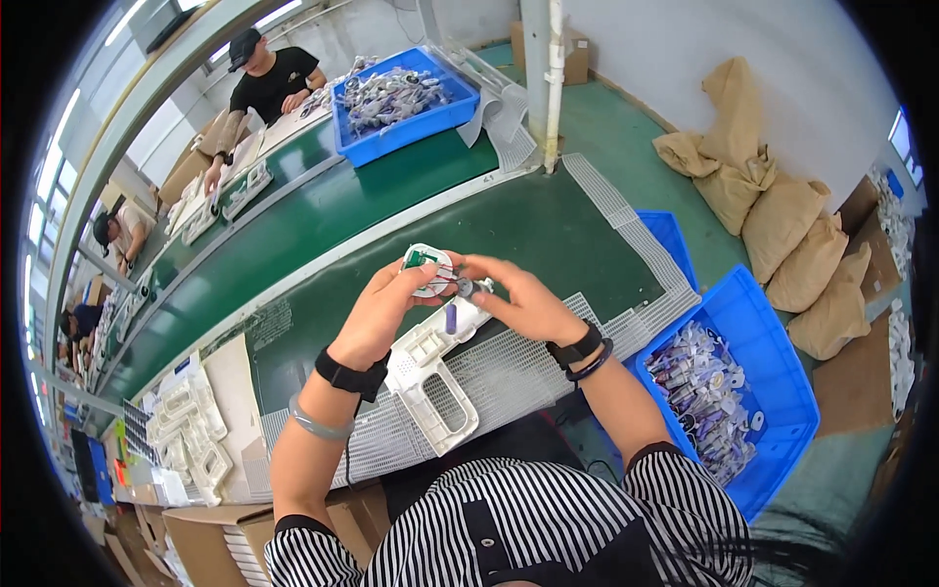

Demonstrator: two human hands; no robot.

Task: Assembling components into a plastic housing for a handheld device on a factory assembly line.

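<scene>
White round plastic housing with a green circuit board set in it (428,278) sits in the left hand (385,299), which grips it by the rim between thumb and fingers, raised above the table (533,230) with its dark green top. Just beside it, the right hand (534,301) is narrowed, thumb and fingertips closing on a small grey cylindrical part (469,288); thin dark and red wires (452,275) run between this part and the housing.

Directly below the gap between the hands is a short purple cylinder (451,319); whether it hangs or rests on something I cannot tell. Beneath both hands, nearer the body, lies a white moulded plastic shell with a long looped opening (421,364), on a translucent perforated mat (344,458) along the table's near edge.

Well to the left of the left hand, more white moulded plastic shells (193,430) lie grouped together. To the right of the right hand, past the table's edge, a deep blue plastic bin (778,367) holds a heap of small white, purple and clear parts (699,391). Beyond both hands, on the far side, a blue plastic crate (364,154) carries a similar heap, near a co-worker in a black top (277,86).
</scene>
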